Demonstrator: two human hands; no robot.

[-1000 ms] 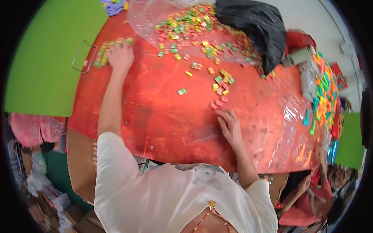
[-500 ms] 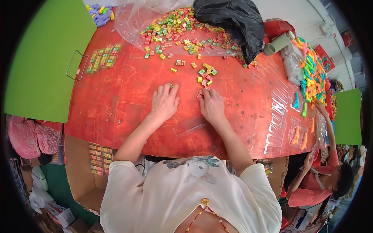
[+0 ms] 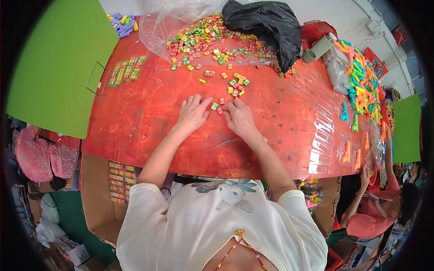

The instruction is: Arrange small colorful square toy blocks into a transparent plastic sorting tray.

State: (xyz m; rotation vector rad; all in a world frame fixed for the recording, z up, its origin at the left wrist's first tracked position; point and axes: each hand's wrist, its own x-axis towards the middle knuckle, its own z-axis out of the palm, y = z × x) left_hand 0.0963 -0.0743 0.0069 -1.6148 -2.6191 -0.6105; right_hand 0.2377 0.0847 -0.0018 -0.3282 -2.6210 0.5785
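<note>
My left hand (image 3: 193, 113) and my right hand (image 3: 238, 118) lie palm down, side by side, on the red table (image 3: 149, 122). Both sets of fingers are spread. A few small coloured candy packets (image 3: 217, 107) sit between the fingertips. More loose packets (image 3: 236, 83) are scattered just beyond the hands. A large heap of the same packets (image 3: 203, 40) lies on clear plastic at the far edge. Whether a finger pins a packet I cannot tell; neither hand grips anything.
A packed row of packets (image 3: 126, 70) lies at the far left beside a green board (image 3: 54, 63). A black bag (image 3: 266, 25) sits at the back. Coloured plastic toys (image 3: 361, 81) pile up at the right. Another person (image 3: 384, 203) works lower right. A cardboard box (image 3: 108, 189) stands below the table.
My left hand has come back from the packed row at the far left to the table's middle. Both hands have slid a little forward to the loose packets.
</note>
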